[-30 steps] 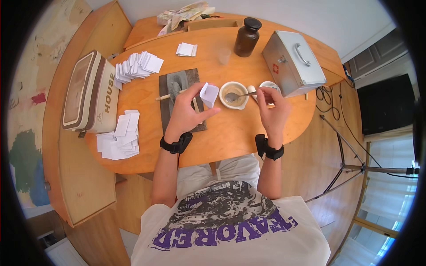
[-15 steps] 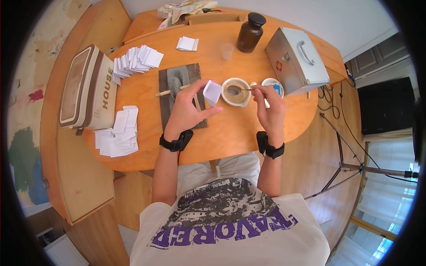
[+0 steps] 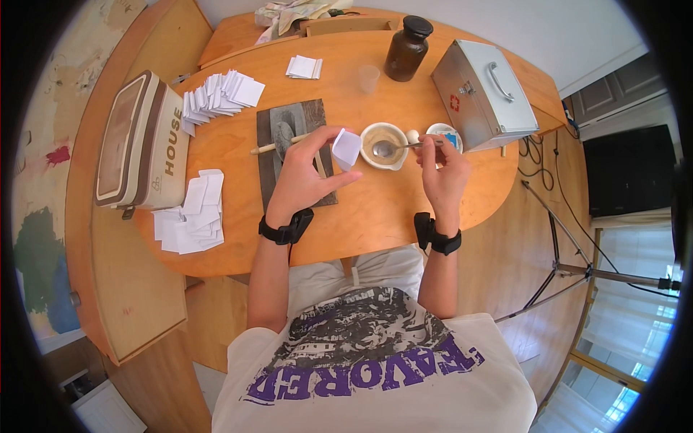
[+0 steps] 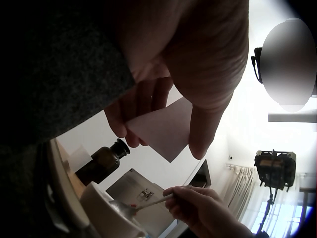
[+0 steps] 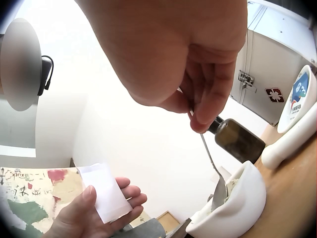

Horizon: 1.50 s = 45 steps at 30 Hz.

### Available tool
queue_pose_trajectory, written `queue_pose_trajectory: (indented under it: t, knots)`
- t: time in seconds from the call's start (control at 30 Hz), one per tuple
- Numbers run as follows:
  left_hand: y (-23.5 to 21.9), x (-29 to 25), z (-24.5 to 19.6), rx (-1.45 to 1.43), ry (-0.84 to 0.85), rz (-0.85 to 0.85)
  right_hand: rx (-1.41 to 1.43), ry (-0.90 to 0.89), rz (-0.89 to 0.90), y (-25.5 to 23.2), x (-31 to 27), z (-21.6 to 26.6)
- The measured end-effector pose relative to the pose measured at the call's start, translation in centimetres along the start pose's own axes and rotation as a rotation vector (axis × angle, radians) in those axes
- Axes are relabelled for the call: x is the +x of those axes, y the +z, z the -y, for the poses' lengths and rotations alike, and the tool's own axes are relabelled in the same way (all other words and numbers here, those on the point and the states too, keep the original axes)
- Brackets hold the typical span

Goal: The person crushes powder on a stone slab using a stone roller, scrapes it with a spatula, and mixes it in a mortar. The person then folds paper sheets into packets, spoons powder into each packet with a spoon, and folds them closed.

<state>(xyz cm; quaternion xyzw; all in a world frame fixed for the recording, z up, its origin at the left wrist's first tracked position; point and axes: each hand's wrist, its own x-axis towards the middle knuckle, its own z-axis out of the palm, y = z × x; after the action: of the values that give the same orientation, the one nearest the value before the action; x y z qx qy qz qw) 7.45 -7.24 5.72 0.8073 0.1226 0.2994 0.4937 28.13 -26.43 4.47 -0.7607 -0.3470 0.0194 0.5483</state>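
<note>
My left hand (image 3: 303, 177) holds a small white paper packet (image 3: 346, 149) between thumb and fingers, its mouth spread open just left of the mortar. In the right wrist view the thumb lies over the packet (image 5: 105, 193). My right hand (image 3: 444, 173) pinches the handle of a metal spoon (image 3: 383, 149). The spoon's bowl is down inside a white mortar (image 3: 397, 164) that contains pale greyish-beige powder. Right of the mortar lies a white pestle (image 5: 292, 136), partly behind my right hand in the head view.
A white dish with a blue label (image 3: 449, 134) stands beside the silver metal case (image 3: 484, 94). Behind are a brown bottle (image 3: 408, 50) and a clear cup (image 3: 369, 78). Leftward are a dark board (image 3: 271, 173), piles of white packets (image 3: 198, 216) and a cream case (image 3: 144, 144).
The spoon has shifted about within the mortar as my right hand moved left, then slightly back right. My left hand keeps the packet close by the mortar. The head view has shifted a little.
</note>
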Motion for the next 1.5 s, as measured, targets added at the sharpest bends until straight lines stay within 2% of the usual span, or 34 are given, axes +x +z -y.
queue_pose_trajectory:
  t: [0.2,0.43,0.67,0.73,0.8,0.87,1.0,1.07,1.27,1.5]
  knots:
    - [0.4,0.2,-0.2,0.069,0.011,-0.030,0.225,0.186,-0.179,-0.8,0.6,1.1]
    - [0.9,0.2,-0.3,0.131,-0.032,-0.052,0.381,0.139,-0.269,-1.5,0.4,7.8]
    - [1.2,0.4,-0.5,0.146,-0.023,-0.096,0.371,-0.025,-0.249,0.9,-1.6,10.5]
    - [1.1,0.4,-0.5,0.146,-0.021,-0.112,0.204,-0.152,-0.214,1.4,-2.3,10.4]
    - [1.1,0.4,-0.5,0.129,-0.028,-0.107,0.190,-0.199,-0.221,1.9,-2.7,9.8]
    - [1.1,0.5,-0.6,0.135,-0.021,-0.112,-0.022,-0.410,-0.175,1.9,-2.9,9.8]
    - [1.2,0.4,-0.3,0.152,-0.022,-0.115,-0.079,-0.504,-0.154,1.7,-2.9,10.8]
    - [1.3,0.3,0.1,0.144,-0.035,-0.106,-0.099,-0.611,-0.170,2.0,-2.8,10.5]
    - [1.3,0.2,0.3,0.169,-0.040,-0.108,-0.121,-0.729,-0.130,2.1,-2.8,10.4]
    - [1.3,0.3,0.1,0.143,-0.023,-0.101,-0.134,-0.751,-0.129,2.0,-3.0,10.9]
